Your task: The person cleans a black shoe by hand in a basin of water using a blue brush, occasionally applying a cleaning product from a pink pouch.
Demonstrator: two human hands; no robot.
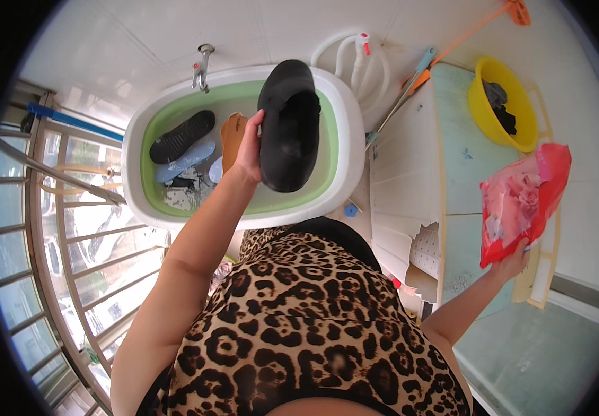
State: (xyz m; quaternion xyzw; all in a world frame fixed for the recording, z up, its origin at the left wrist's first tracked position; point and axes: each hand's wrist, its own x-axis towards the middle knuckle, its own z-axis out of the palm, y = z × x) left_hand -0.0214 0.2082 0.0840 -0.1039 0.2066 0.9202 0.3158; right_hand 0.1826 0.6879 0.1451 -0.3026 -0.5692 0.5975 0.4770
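Note:
My left hand (249,151) grips a black shoe (291,171) by its side, with the opening facing up, over the white sink (354,125). Inside the sink's green-edged basin, another black shoe (184,136) lies sole up. Beside it are a light blue insole (187,161) and a tan insole (230,138), which my left hand partly covers. Out to the right, my right hand (510,260) is closed on the lower end of a red and pink plastic bag (512,208) with a rose picture. The bag is above the pale green cabinet top.
A metal tap (202,70) projects from the wall over the basin. A yellow basin (525,119) with dark cloth stands on the pale green cabinet (465,182). White hoses (348,52) and a mop handle (398,106) are right of the sink. Window bars (65,218) line the left.

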